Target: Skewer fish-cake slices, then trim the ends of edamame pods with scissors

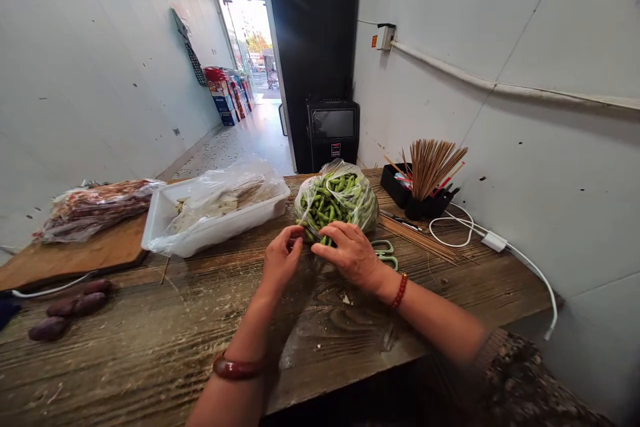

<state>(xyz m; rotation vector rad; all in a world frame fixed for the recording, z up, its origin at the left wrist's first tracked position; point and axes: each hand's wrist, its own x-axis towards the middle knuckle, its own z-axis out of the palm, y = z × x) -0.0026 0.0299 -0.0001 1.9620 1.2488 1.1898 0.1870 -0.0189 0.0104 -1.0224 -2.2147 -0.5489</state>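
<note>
Cannot read the small label point(335, 149) on the black device point(333, 123), far beyond the fingers. Find the bag of green pods point(335, 201) at the fingertips, touching the right hand point(351, 255), with thumb and forefinger apart; cannot tell if pinching. Likewise cannot tell for the left hand point(281, 259), curled beside the bag. Right of the fingers, note green scissors point(386, 253); nearer, bare tabletop point(325, 320) to its front edge.

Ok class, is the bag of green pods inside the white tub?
No, the bag of green pods sits on the wooden table, to the right of the white tub.
</note>
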